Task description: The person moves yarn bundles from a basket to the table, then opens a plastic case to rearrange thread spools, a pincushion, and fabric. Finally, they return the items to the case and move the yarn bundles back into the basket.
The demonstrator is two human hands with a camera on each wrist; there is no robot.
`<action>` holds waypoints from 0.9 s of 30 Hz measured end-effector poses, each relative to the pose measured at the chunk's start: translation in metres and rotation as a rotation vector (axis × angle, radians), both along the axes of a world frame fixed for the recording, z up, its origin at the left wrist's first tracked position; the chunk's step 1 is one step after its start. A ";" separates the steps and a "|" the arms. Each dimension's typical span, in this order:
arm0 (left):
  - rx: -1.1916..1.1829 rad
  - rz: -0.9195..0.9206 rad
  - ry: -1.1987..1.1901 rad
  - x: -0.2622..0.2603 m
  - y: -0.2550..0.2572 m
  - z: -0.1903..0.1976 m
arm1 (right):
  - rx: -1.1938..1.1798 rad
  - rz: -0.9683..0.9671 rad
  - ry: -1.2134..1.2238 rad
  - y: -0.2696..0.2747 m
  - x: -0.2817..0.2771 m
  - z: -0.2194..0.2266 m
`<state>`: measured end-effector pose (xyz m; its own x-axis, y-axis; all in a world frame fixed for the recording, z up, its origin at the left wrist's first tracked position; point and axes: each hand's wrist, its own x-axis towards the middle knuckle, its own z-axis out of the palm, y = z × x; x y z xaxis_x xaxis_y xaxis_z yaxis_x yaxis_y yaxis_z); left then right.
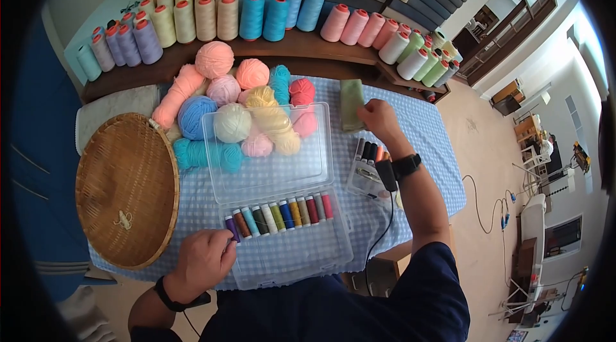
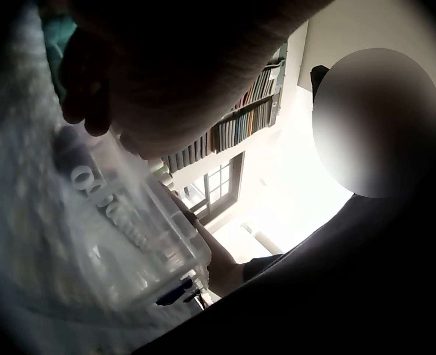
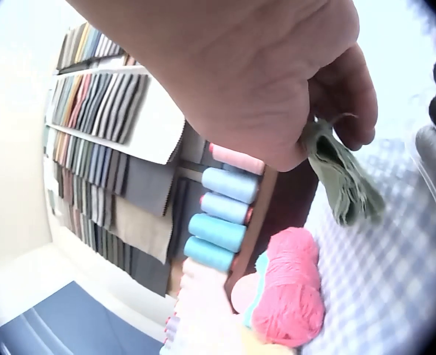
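Note:
My left hand (image 1: 206,257) is at the left side of a clear plastic box (image 1: 295,251), fingers curled and fingertips at the lower end of a purple spool of thread (image 1: 232,229). In the left wrist view the fingertips overlap the purple spool (image 2: 72,139). That spool starts a slanted row of several coloured thread spools (image 1: 285,213) inside the box, whose lid (image 1: 269,178) is raised. Over at the far right of the cloth-covered table, my right hand (image 1: 384,119) pinches the edge of a folded green cloth (image 1: 351,103); its loose layers show in the right wrist view.
Balls and skeins of yarn (image 1: 232,122) lie behind the lid. A round woven basket (image 1: 128,194) with a small pale tangle stands at left. A smaller clear case (image 1: 367,185) with dark and orange items sits at right. Large thread cones (image 1: 273,18) line the shelf behind.

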<state>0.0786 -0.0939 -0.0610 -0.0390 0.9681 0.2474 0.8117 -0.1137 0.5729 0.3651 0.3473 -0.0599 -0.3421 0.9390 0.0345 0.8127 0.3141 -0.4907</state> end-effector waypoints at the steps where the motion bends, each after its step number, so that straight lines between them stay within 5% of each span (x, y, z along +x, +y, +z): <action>1: -0.002 -0.001 -0.002 -0.001 0.002 0.002 | 0.206 0.022 0.009 -0.013 0.005 0.006; 7: 0.058 -0.060 0.009 0.001 0.020 0.024 | 0.117 0.284 0.252 -0.110 0.024 0.083; 9: 0.290 -0.054 0.017 0.004 0.029 0.033 | -0.022 0.432 0.241 -0.149 0.021 0.104; 14: 0.342 -0.156 -0.147 0.019 0.046 0.048 | -0.363 0.972 0.325 -0.208 0.003 0.081; 16: 0.327 -0.246 -0.210 0.024 0.044 0.046 | -0.456 1.029 0.310 -0.228 -0.010 0.065; 18: -0.349 -0.361 -0.363 0.031 0.035 0.040 | -0.494 1.063 0.319 -0.239 -0.016 0.048; 19: -0.450 -0.388 -0.353 0.031 0.034 0.039 | -0.536 1.097 0.323 -0.241 -0.016 0.040; 27: -0.342 -0.363 -0.136 0.044 0.033 0.015 | -0.365 1.028 0.219 -0.247 -0.003 0.016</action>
